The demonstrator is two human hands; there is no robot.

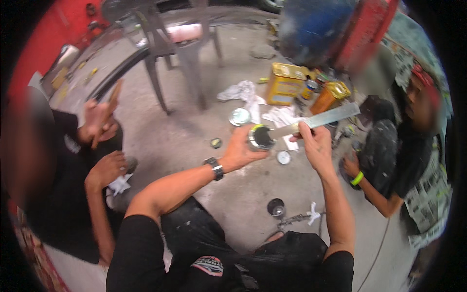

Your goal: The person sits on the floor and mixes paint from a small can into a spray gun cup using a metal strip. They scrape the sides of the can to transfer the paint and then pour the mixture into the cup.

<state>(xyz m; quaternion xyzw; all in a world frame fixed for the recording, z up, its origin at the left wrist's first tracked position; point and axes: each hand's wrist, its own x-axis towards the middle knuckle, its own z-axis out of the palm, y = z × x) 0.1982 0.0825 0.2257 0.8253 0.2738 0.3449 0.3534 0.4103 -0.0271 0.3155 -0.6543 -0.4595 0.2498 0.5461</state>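
Observation:
Near the middle, my left hand (239, 148) is wrapped round an open metal can (261, 137) with dark contents. My right hand (316, 142) grips a long, flat metal strip (330, 115), whose left end reaches to the can's mouth. Just behind the can lie a round lid (240, 116) and a white rag (284, 117). A small white lid (283, 157) sits on the floor below it, and a small dark-centred cap (216, 143) lies left of my left hand.
People sit at left (56, 160) and right (404, 160), the left one holding a wooden stick (107, 114). Plastic chairs (192, 65), yellow tins (284, 85) and a blue drum (311, 31) stand at the back. A dark cup (276, 207) is near my legs.

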